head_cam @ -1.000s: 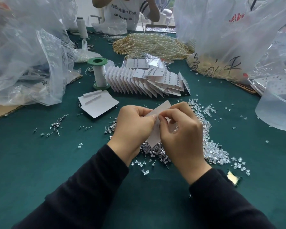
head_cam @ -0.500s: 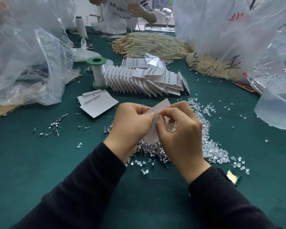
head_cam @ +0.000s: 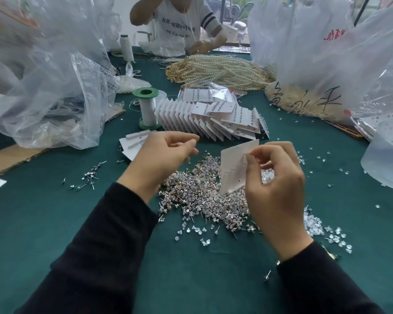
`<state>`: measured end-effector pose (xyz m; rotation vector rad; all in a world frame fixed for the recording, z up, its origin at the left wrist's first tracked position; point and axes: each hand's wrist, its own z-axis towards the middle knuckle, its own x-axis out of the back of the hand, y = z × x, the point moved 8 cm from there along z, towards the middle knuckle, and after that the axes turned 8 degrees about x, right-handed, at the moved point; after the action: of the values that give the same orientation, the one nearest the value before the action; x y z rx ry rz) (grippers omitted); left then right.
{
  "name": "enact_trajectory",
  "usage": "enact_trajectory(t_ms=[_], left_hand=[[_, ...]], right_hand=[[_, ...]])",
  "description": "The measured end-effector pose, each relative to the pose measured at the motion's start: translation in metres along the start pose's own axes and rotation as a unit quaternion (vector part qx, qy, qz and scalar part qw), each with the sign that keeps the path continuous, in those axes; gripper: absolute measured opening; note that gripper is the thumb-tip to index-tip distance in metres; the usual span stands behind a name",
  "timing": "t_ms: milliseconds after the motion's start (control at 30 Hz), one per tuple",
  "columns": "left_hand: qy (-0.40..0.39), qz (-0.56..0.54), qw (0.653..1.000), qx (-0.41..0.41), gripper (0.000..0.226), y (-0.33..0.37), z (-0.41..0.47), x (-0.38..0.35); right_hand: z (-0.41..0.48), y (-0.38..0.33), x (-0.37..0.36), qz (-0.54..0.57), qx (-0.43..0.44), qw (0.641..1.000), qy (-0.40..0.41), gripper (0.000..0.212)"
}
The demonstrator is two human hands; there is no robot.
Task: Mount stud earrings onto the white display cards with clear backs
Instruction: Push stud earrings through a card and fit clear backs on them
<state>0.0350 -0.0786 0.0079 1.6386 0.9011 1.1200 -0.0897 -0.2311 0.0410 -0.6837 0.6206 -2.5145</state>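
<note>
Pinched near its upper edge between thumb and forefinger of the right hand (head_cam: 278,189): one white card (head_cam: 233,171), thin stiff paperboard, flat, a small hole showing low on its face. Held near upright, long axis leaning up to the right, lower corner just above the heap of stud earrings (head_cam: 200,196). Left hand (head_cam: 163,159) apart from the card, fingers curled, thumb and forefinger tips close together; anything pinched there too small to tell. Heap below and between both hands, nearer the left, so probably the left hand's to pick from: short metal pins with glinting heads, tangled every way. Clear backs (head_cam: 315,225), small translucent plugs, strewn beside the right wrist. Beyond, filled cards (head_cam: 213,123) fanned in a row on the green cloth table (head_cam: 43,234).
</note>
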Motion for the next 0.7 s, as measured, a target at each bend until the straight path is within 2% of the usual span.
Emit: enact_trajectory(t_ms=[33, 100, 167, 233, 400, 533, 700], left_hand=[[0.057, 0.033, 0.998, -0.016, 0.011, -0.001, 0.004, 0.015], [0.109, 0.129, 0.985, -0.031, 0.013, -0.005, 0.010, 0.032], [0.111, 0.246, 0.962, -0.028, 0.010, -0.009, 0.015, 0.033], [0.111, 0.315, 0.942, -0.019, 0.012, -0.014, 0.018, 0.027], [0.136, 0.351, 0.925, -0.045, 0.014, -0.013, 0.019, 0.016], [0.165, 0.299, 0.935, -0.093, 0.021, -0.004, 0.018, 0.010], [0.108, 0.357, 0.924, -0.090, 0.014, -0.008, 0.029, -0.014]], right_hand=[[0.001, 0.001, 0.002, 0.008, -0.011, 1.000, 0.005, 0.012], [0.002, 0.004, 0.004, 0.031, -0.039, 0.999, 0.008, 0.014], [0.002, 0.011, 0.004, 0.065, -0.076, 0.995, 0.004, 0.013], [0.001, 0.018, 0.003, 0.115, -0.119, 0.986, 0.001, 0.015], [-0.002, 0.027, 0.004, 0.207, -0.181, 0.961, 0.029, 0.013], [-0.005, 0.037, 0.002, 0.235, -0.216, 0.947, 0.040, 0.015], [-0.008, 0.040, -0.003, 0.260, -0.238, 0.935, 0.030, 0.018]])
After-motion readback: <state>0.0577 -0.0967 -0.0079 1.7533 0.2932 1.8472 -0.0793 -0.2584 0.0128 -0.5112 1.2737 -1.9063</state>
